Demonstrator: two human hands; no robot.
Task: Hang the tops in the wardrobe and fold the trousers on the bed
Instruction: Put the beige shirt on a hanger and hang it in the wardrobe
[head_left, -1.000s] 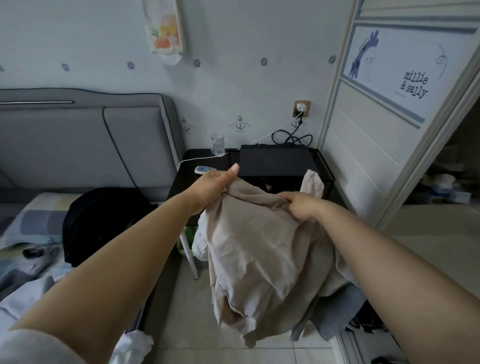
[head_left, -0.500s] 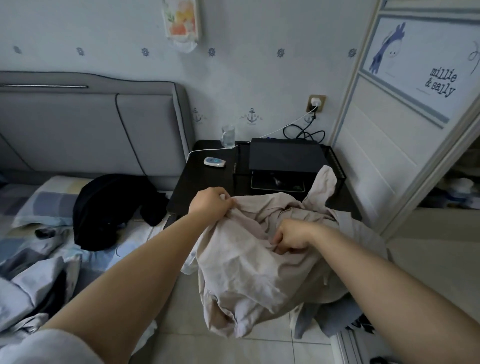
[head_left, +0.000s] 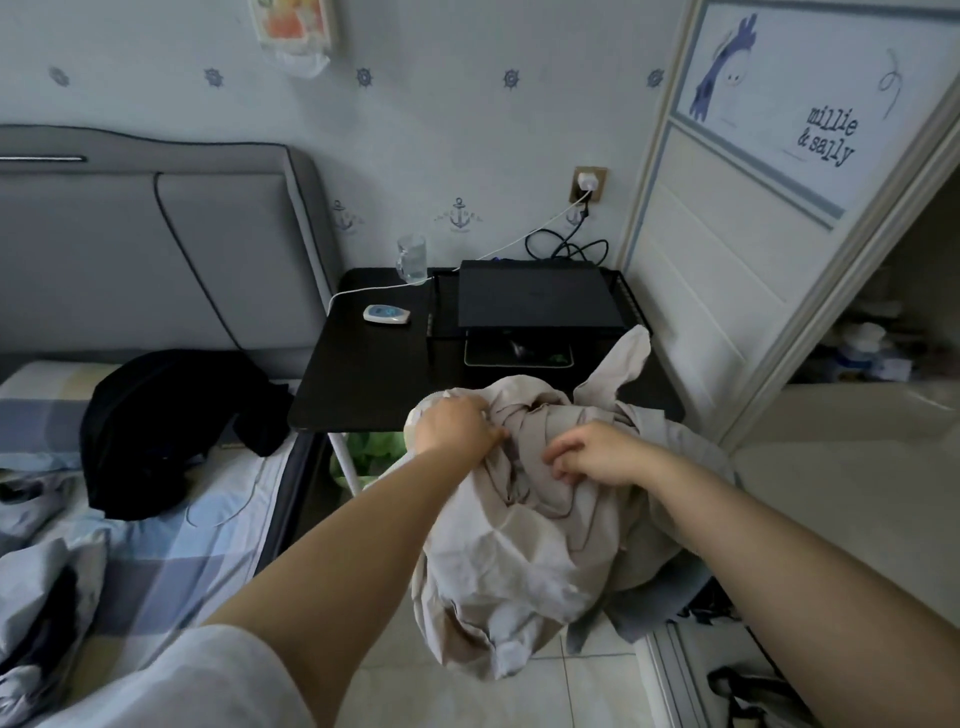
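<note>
A crumpled beige garment (head_left: 524, 530) hangs bunched in front of me, above the tiled floor. My left hand (head_left: 454, 426) grips its upper left edge. My right hand (head_left: 597, 454) is beside it on the cloth with fingers curled into the folds. A grey garment (head_left: 649, 608) hangs behind and below the beige one. On the bed (head_left: 171, 545) at the left lie a black garment (head_left: 171, 426) and, at the lower left, a grey-blue bundle of clothes (head_left: 36, 597). The wardrobe (head_left: 737, 291) with its sliding door stands at the right.
A black side table (head_left: 374, 384) stands between bed and wardrobe, with a glass of water (head_left: 412, 258), a small white device (head_left: 387, 313) and a black box (head_left: 535, 296) on it. Cables run to a wall socket (head_left: 589, 183). A dark bag (head_left: 748, 691) lies on the wardrobe floor.
Both hands have lowered the beige garment and drawn closer together. It is more bunched now. The view has tilted down, and more of the bed shows.
</note>
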